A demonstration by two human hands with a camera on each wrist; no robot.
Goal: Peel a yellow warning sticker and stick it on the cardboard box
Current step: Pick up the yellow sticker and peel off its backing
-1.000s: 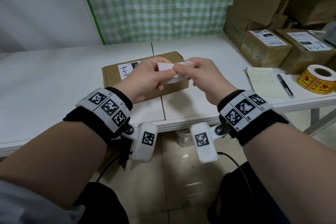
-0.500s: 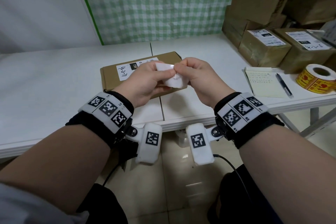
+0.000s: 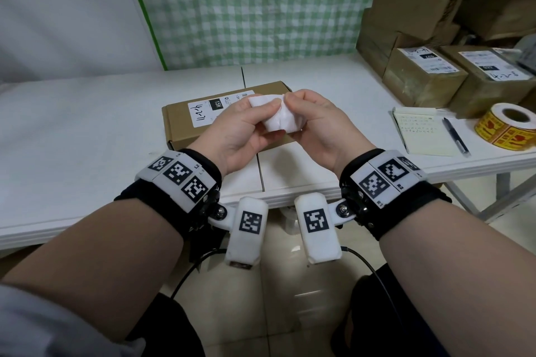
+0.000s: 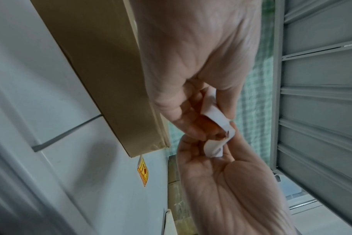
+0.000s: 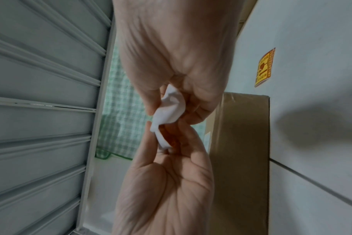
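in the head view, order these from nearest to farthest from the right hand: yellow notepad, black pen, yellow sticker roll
From the right hand:
1. Pale yellow notepad, on the table to its right.
2. Black pen, on the notepad's right edge.
3. Yellow warning sticker roll, at the far right.

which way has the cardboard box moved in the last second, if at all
No. The cardboard box still straddles the table seam, far corner just right of it, as before.

box (image 3: 185,130): matt brown cardboard | table (image 3: 87,130): smooth white | floor (image 3: 278,293): glossy tile
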